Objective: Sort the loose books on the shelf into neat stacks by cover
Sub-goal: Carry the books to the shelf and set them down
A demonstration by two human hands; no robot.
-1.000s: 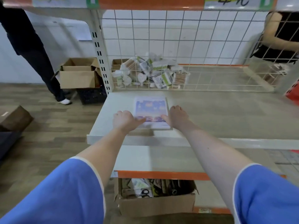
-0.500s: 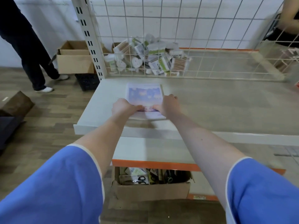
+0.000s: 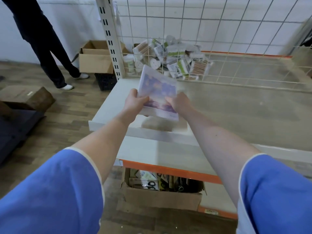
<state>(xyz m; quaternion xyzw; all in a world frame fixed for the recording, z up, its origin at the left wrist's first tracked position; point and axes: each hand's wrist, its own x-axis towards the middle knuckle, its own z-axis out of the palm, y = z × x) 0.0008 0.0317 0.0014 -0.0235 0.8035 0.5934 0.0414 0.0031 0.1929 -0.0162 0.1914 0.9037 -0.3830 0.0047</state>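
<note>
Both hands grip the books, a thin stack with a blue-and-purple cover. The left hand is closed on the near-left edge; the right hand is closed on the near-right edge. The stack is tilted, raised off the shelf above its front-left corner, casting a shadow there.

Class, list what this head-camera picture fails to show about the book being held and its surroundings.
- Book: cover title unreadable, motion blur; lower corners covered by left hand and right hand.
- Packets behind the wire grid: labels too small.
- Standing person: cut off by the top edge.
</note>
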